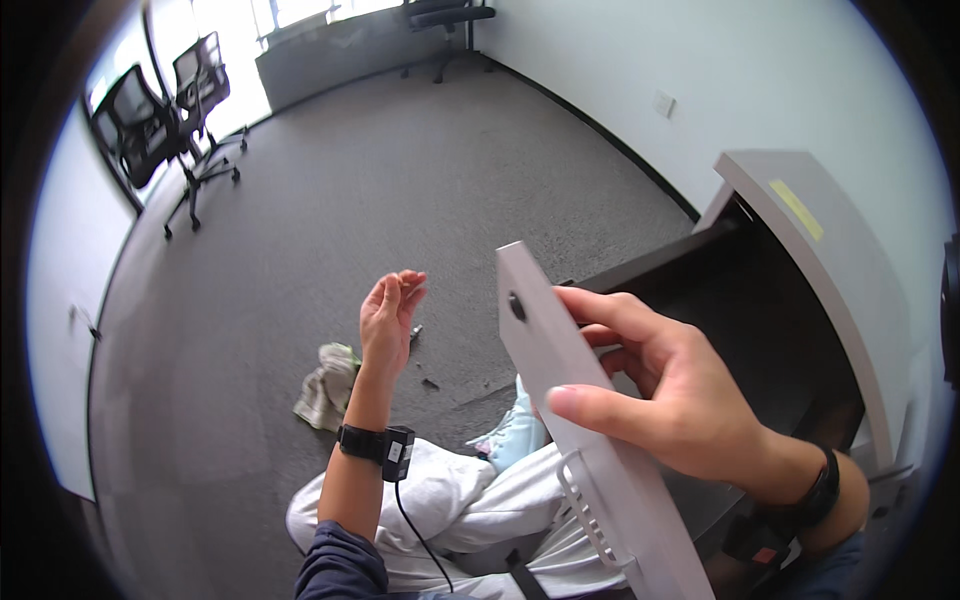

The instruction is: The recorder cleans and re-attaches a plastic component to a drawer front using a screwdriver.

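My right hand (pixel 670 390) grips a pale drawer front (pixel 540 350), its thumb on the broad face and fingers over the edge. The front has a small dark round opening and a bar handle (pixel 583 505). Behind it is an open dark drawer (pixel 760 330) in a pale cabinet (pixel 800 225) with a yellow strip on top. My left hand (pixel 390 315) is raised left of the drawer front, fingertips pinched on something too small to make out. On the carpet beyond it lie a crumpled cloth (pixel 322 390), a small metal item (pixel 415 335) and small dark bits.
I sit low on grey carpet (pixel 420 170), my legs in white trousers (pixel 430 480) and a pale blue shoe (pixel 515 430) under the drawer. Black office chairs (pixel 140 125) stand at the far left, another (pixel 440 20) at the back. A white wall (pixel 620 70) runs along the right.
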A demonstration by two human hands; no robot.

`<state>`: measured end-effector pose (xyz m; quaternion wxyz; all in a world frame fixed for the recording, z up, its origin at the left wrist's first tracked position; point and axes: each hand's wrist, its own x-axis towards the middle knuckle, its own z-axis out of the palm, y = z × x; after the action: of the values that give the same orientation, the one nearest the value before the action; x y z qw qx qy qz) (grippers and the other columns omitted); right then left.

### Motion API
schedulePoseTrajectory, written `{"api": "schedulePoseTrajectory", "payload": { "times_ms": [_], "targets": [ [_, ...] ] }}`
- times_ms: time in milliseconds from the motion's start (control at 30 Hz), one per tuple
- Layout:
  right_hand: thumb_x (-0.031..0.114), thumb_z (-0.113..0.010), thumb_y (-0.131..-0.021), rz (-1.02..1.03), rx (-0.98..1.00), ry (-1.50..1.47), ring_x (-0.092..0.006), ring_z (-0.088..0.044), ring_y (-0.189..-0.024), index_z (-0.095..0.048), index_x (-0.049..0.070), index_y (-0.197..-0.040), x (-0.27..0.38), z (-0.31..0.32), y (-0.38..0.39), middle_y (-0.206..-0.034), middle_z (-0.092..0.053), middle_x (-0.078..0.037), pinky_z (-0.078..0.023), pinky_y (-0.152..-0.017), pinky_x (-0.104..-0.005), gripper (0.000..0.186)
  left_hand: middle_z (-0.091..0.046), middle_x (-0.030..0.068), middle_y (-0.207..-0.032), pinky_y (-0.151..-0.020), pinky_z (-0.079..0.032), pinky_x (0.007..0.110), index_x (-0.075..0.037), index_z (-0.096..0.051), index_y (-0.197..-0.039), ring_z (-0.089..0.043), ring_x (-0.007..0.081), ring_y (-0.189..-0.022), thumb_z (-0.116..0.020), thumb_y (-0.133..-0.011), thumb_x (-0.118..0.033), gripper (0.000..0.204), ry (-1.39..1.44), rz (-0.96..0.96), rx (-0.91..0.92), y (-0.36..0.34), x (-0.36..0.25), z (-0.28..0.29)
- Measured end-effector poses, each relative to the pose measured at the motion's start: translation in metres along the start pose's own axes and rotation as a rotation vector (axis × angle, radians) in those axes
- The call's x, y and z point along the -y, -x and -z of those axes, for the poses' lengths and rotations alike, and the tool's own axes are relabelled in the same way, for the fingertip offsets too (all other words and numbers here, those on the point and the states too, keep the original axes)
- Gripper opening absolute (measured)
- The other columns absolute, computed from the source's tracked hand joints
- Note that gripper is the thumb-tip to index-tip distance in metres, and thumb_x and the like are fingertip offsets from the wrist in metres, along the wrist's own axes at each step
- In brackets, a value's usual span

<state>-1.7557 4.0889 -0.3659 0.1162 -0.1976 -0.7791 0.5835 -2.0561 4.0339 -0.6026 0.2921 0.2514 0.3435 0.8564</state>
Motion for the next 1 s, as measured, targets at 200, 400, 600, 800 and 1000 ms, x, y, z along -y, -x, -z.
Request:
{"api": "schedulePoseTrajectory", "payload": {
  "times_ms": [200,400,600,800,1000],
  "targets": [
    [0.038,-0.073,-0.081,0.115,-0.047,-0.031,-0.0180,-0.057,-0.101,-0.047,-0.002,-0.138,-0.013,0.000,-0.002,-0.118,-0.054,-0.015,-0.049,-0.084,-0.0280,0.074,-0.057,0.0023,-0.079,-0.061,-0.046,0.023,-0.005,-0.060,-0.097,-0.056,0.0110,-0.071,-0.057,-0.098,-0.023,0.019,-0.334,-0.175,0.378,-0.035,-0.115,-0.132],
    [0.032,-0.073,-0.079,0.126,-0.106,-0.157,-0.0196,-0.056,-0.097,-0.047,-0.008,-0.134,-0.010,-0.002,-0.002,-0.116,-0.054,-0.017,-0.047,-0.084,-0.0292,0.073,-0.065,0.0037,-0.077,-0.063,-0.046,0.022,0.001,-0.070,-0.097,-0.057,0.0098,-0.067,-0.065,-0.092,-0.014,0.017,-0.959,-0.111,0.558,-0.025,-0.158,-0.223],
    [0.030,-0.072,-0.077,0.040,-0.122,-0.190,-0.0196,-0.060,-0.088,-0.047,-0.014,-0.129,-0.008,0.003,-0.002,-0.109,-0.058,-0.020,-0.051,-0.078,-0.0296,0.072,-0.071,0.0067,-0.083,-0.069,-0.051,0.024,0.000,-0.073,-0.094,-0.064,0.0114,-0.073,-0.070,-0.085,-0.011,0.014,-1.483,0.137,0.722,-0.013,-0.170,-0.262],
    [0.031,-0.073,-0.076,0.065,-0.164,-0.191,-0.0172,-0.061,-0.079,-0.051,-0.012,-0.126,-0.008,0.000,-0.004,-0.104,-0.061,-0.018,-0.052,-0.071,-0.0292,0.069,-0.070,0.0071,-0.079,-0.066,-0.050,0.024,0.000,-0.074,-0.092,-0.062,0.0118,-0.069,-0.071,-0.081,-0.013,0.017,-1.658,0.242,0.821,-0.015,-0.174,-0.278],
    [0.030,-0.073,-0.076,-0.001,-0.078,-0.266,-0.0149,-0.061,-0.075,-0.054,-0.008,-0.125,-0.007,0.005,-0.002,-0.099,-0.063,-0.015,-0.052,-0.069,-0.0291,0.065,-0.070,0.0076,-0.076,-0.064,-0.049,0.024,-0.001,-0.075,-0.090,-0.062,0.0114,-0.066,-0.073,-0.079,-0.015,0.017,-1.769,0.287,0.901,-0.016,-0.171,-0.288]
  ]
}}
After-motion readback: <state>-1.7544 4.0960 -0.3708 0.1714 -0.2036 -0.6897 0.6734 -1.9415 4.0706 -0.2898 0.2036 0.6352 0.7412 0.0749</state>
